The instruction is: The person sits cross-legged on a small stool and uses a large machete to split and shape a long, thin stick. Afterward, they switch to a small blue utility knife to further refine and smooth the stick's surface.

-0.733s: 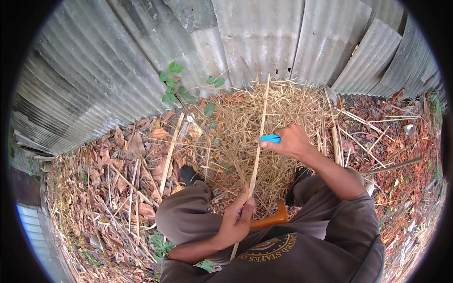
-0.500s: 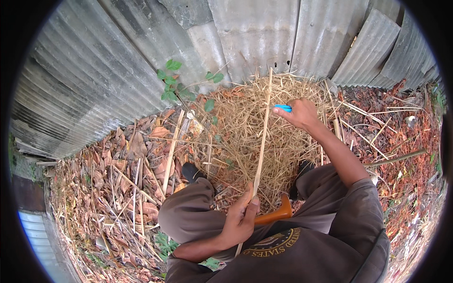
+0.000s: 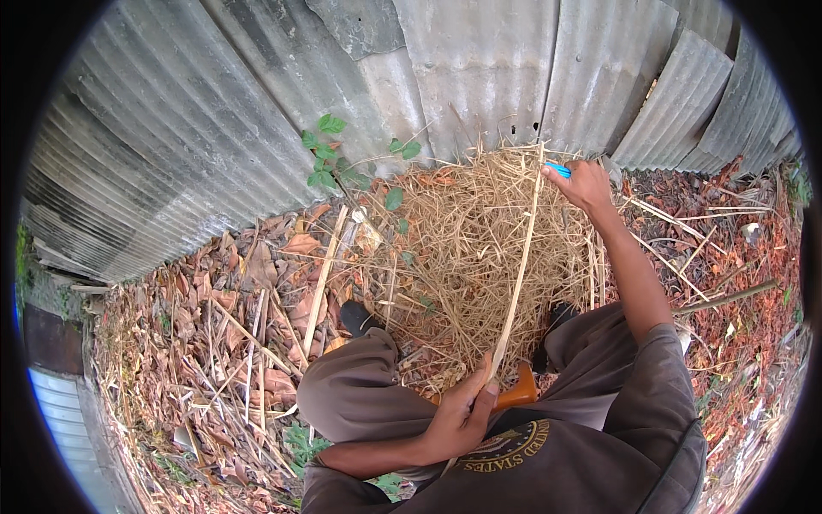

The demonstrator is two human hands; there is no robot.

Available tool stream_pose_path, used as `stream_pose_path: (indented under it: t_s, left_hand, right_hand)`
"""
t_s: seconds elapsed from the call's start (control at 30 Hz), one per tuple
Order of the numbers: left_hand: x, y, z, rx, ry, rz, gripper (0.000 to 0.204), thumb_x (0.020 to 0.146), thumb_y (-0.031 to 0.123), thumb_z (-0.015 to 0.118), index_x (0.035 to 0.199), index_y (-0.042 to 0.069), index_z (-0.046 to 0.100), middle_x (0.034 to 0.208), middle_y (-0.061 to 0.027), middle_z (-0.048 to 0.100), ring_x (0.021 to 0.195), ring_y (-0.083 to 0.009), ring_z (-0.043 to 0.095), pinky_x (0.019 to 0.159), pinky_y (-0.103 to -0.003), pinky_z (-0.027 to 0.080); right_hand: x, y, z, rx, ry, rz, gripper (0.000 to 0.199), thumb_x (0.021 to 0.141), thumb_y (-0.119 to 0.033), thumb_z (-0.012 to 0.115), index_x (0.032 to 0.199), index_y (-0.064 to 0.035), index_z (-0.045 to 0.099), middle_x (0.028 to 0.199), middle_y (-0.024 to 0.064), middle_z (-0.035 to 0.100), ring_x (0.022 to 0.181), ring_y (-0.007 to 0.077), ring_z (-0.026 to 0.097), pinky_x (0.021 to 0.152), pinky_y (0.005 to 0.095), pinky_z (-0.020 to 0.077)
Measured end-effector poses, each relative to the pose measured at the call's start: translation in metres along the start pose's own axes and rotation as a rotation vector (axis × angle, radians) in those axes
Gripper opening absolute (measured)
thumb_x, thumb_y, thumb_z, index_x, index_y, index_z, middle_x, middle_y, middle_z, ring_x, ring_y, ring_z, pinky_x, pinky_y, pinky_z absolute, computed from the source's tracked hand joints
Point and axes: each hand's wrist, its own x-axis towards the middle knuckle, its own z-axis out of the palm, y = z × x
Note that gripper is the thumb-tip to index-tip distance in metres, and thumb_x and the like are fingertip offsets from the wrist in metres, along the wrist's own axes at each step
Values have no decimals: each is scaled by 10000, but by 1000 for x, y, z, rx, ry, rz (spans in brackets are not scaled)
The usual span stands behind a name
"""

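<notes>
**Both hands closed, one low, one stretched far forward**

The left hand [image 3: 458, 420] sits low near the lap, forearm bent in from the left, fingers curled and thumb pressed in a closed grip. The right arm reaches straight out ahead, elbow nearly extended, forearm bare below a short sleeve. The right hand [image 3: 585, 184] is closed too, knuckles up, well apart from the left.

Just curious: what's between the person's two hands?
In the head view, a long pale strip runs from the left hand to the right hand, above a straw pile.
</notes>
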Motion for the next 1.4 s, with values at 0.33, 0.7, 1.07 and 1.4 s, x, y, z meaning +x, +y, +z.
stream_pose_path:
  t_s: [0.33, 0.7, 1.07, 1.4]
  left_hand:
    - [-14, 15, 7, -71, -182, 12, 502, 1000, 95, 418, 1457, -26, 249, 813, -10, 475, 732, -74, 444, 666, -225, 407]
    - [26, 16, -13, -80, 122, 4, 488, 985, 66, 443, 1442, -24, 295, 757, 11, 433, 667, -57, 405, 589, -210, 382]
    - [10, 8, 2, 117, -12, 99, 497, 945, 17, 472, 1410, -70, 318, 933, -152, 562, 713, -131, 494, 666, -267, 441]
    - [14, 4, -8, 94, 69, 40, 487, 936, -4, 465, 1402, -70, 339, 750, -76, 469, 625, -83, 412, 557, -244, 392]
  right_hand:
    - [19, 111, -32, 110, 57, 659, 988, 778, -854, 274, 761, 51, 669, 823, 269, 659, 842, 397, 652, 788, 485, 479]
    - [-79, -84, -65, 218, -81, -307, 771, 713, -810, 517, 602, -62, 662, 435, 105, 511, 462, 292, 587, 476, 433, 465]
    - [-14, -8, -56, 111, 59, 121, 839, 760, -831, 414, 598, -45, 658, 426, 80, 501, 447, 253, 563, 480, 414, 453]
    - [-69, -56, -40, 156, -72, -339, 826, 693, -871, 448, 527, -82, 628, 403, 61, 483, 400, 237, 533, 410, 377, 408]
